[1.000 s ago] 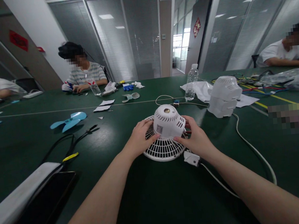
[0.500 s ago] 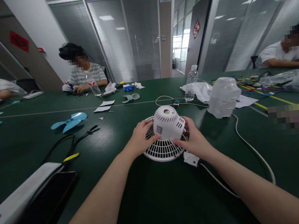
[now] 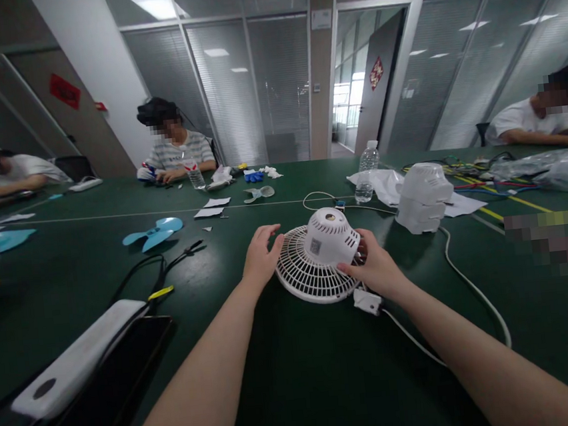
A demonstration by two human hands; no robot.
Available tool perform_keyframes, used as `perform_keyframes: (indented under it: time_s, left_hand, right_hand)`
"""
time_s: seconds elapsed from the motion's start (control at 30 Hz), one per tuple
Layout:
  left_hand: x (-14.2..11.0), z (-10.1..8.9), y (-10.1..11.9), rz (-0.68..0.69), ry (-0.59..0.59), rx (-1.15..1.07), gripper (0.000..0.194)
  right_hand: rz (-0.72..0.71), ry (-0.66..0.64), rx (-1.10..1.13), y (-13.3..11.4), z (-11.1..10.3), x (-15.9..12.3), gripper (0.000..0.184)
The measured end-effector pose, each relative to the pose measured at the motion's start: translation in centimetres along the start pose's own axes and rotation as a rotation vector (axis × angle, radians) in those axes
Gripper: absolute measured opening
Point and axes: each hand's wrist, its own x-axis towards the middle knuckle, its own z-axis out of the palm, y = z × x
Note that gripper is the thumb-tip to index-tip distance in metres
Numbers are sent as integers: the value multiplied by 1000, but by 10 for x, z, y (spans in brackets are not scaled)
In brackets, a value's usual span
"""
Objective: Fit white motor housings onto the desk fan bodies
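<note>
A white fan motor housing (image 3: 327,241) with a round hole in its top and slotted vents rests on a round white fan grille (image 3: 316,289) that lies flat on the table. My right hand (image 3: 372,261) grips the housing from its right side, thumb in front and fingers behind, partly hidden. Off the grille's left edge, my left hand (image 3: 262,255) is open with its fingers apart and holds nothing. Just below my right hand lies a small white plastic piece (image 3: 367,301) with a cable leading from it.
On the left lie a blue fan blade (image 3: 154,235), a white power bank (image 3: 84,356) and a black phone (image 3: 112,380). A stack of white housings (image 3: 422,200) and a water bottle (image 3: 368,171) stand at the right. Several people sit around the green table (image 3: 300,385).
My left hand has let go of the housing and moved left, its fingers opening. My right hand stays on the housing. The view has tilted up and turned slightly left.
</note>
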Motion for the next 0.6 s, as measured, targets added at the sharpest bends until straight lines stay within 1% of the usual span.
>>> perform_keyframes:
  time_s: [0.07, 0.17, 0.3, 0.37, 0.43, 0.53, 0.6]
  left_hand:
    - [0, 1, -8, -44, -3, 30, 34]
    - [-1, 5, -18, -86, -60, 69, 34]
    - [-3, 9, -24, -116, -198, 118, 35]
    - [-3, 9, -24, -121, -259, 144, 35]
    - [-4, 8, -24, -126, -306, 171, 37]
    - [-4, 7, -22, -135, -354, 205, 39]
    - [-3, 6, -21, -140, -374, 222, 40]
  right_hand:
    - [28, 9, -71, -6, -10, -5, 77]
    - [67, 45, -160, -5, -31, -19, 75]
    - [165, 167, -208, 16, -67, -46, 82]
    - [264, 259, -263, 31, -87, -62, 85]
    - [374, 362, -365, 43, -106, -76, 89]
    - [542, 486, -461, 54, -132, -93, 93]
    - [626, 556, -508, 59, -147, -100, 94]
